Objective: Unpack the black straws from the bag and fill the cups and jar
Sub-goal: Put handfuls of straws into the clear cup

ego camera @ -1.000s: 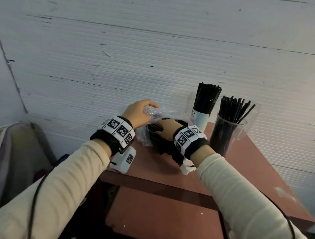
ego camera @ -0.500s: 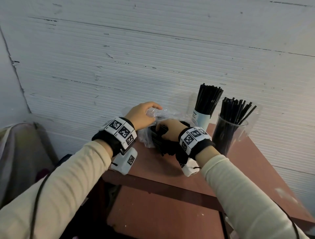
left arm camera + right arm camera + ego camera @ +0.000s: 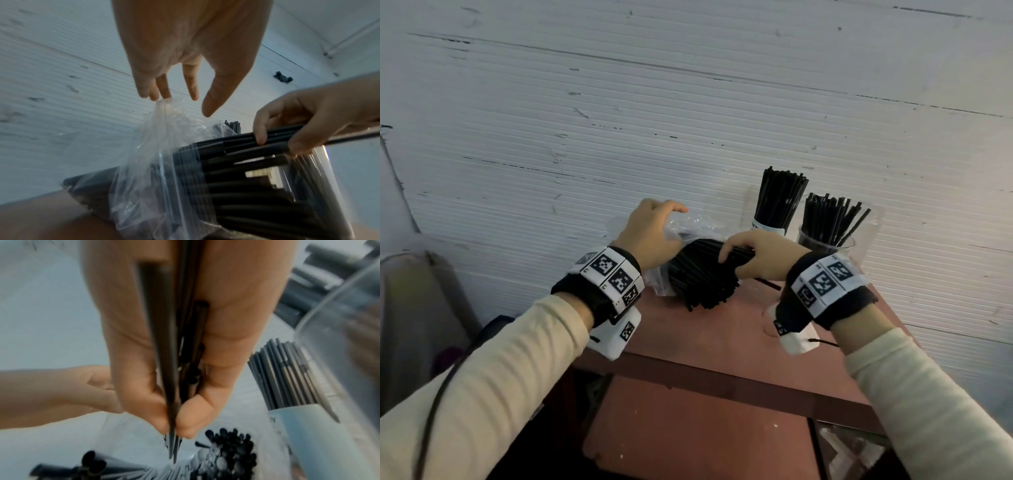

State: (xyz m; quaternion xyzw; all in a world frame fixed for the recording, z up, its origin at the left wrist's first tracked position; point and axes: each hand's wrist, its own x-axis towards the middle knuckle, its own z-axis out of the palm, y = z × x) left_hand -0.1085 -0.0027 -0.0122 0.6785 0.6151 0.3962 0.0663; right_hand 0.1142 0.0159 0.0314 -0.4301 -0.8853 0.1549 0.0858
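A clear plastic bag (image 3: 688,226) of black straws (image 3: 702,277) lies on the red-brown table (image 3: 722,339). My left hand (image 3: 674,219) holds the bag's top edge up; in the left wrist view its fingertips (image 3: 162,97) pinch the plastic (image 3: 160,146). My right hand (image 3: 729,253) grips a small bunch of straws (image 3: 236,141) at the bag's mouth, pinched between thumb and fingers (image 3: 185,426). Behind it stand a white-and-blue cup (image 3: 770,228) and a clear jar (image 3: 825,241), both packed with upright black straws.
A white ribbed wall (image 3: 688,120) rises directly behind the table. A lower red-brown shelf (image 3: 688,428) sits below the table's front edge. A grey object (image 3: 414,308) stands on the left, off the table.
My right hand has drawn rightward out of the bag with a bunch of straws in its grip. The left hand has stayed on the bag's top.
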